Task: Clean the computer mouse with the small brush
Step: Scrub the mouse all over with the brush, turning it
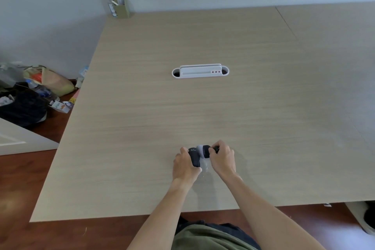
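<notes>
A dark computer mouse [194, 158] with white lettering and a pale grey middle part is held just above the near-centre of the wooden table [203, 107]. My left hand [183, 165] grips it from the left, fingers curled round its body. My right hand [222, 159] is against the mouse's right side, its fingers curled round a small dark object [216, 149] that looks like the brush handle. The bristles are hidden. Something pale and translucent [205, 167] shows between the two hands below the mouse.
A white cable-port cover [200, 71] is set into the table's middle, far from the hands. A cardboard holder [120, 6] stands at the back left corner. Bags and bottles [34, 91] lie on the floor to the left. The table's front edge is close to my body.
</notes>
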Available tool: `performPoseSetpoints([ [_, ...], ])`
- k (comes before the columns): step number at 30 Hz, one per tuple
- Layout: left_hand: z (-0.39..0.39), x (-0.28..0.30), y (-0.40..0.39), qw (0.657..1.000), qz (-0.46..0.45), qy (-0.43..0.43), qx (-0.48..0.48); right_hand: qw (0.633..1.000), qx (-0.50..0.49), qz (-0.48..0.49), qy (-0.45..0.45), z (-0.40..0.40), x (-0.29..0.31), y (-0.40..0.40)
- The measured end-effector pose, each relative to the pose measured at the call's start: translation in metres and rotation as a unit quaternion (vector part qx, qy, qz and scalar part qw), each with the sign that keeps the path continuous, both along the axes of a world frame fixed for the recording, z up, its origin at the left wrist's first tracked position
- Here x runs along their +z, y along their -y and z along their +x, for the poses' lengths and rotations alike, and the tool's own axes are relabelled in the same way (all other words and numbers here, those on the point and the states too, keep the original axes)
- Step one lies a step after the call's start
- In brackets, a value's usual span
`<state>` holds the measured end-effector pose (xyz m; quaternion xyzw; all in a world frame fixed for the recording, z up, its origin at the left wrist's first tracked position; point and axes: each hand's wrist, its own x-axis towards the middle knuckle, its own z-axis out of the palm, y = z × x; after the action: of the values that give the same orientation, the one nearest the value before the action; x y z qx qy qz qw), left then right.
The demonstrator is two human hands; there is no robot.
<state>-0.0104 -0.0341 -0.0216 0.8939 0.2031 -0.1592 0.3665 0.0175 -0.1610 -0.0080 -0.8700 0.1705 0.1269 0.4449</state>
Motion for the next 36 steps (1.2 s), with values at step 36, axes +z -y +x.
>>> performPoseSetpoints([
  [36,0.001,-0.004,-0.013,0.995,0.074,-0.027,-0.055,0.999,-0.009,-0.041,-0.001,0.018,0.003,-0.003],
])
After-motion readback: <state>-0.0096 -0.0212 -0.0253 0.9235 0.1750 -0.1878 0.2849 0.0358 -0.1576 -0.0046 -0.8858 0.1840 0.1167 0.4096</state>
